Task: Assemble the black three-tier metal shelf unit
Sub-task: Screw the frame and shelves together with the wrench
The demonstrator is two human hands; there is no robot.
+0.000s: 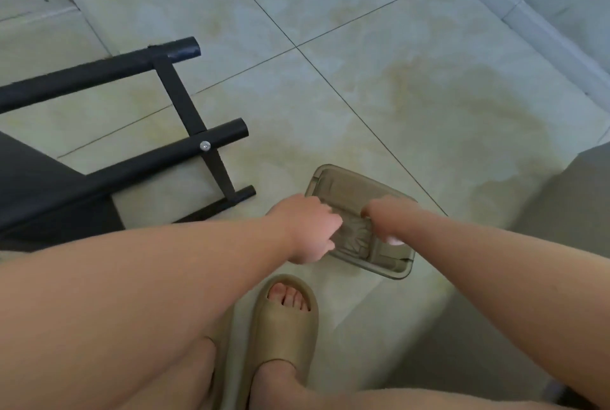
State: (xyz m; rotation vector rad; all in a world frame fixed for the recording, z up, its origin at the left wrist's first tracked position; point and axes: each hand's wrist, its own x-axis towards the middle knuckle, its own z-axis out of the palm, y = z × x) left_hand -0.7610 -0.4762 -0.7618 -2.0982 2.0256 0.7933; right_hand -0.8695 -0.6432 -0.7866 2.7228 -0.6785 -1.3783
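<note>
Closest in, a foot sat in a tan slipper (pixel 284 320) on the floor (pixel 396 79), toes showing, with two bare forearms reaching out above it. Just past the slipper lay a smoky clear tray (pixel 343 185), and both hands were down in it. The left hand (pixel 305 231) was at its left edge with the fingers curled under. The right hand (pixel 384 213) was near the middle, fingers bent down into the tray. The hands were blurred, so I could not tell whether either one pinched anything or only rummaged.

To the left, well apart from the tray, the black frame (pixel 185 92) lay on its side on the tiles: round tubes pointing towards the tray, crossed by a flat bar. A silver screw (pixel 205 145) held that bar to the middle tube. A dark panel (pixel 39 192) filled the frame's near left end. Farther off ran pale, stained tiles, and at the far right a light skirting (pixel 544 33).
</note>
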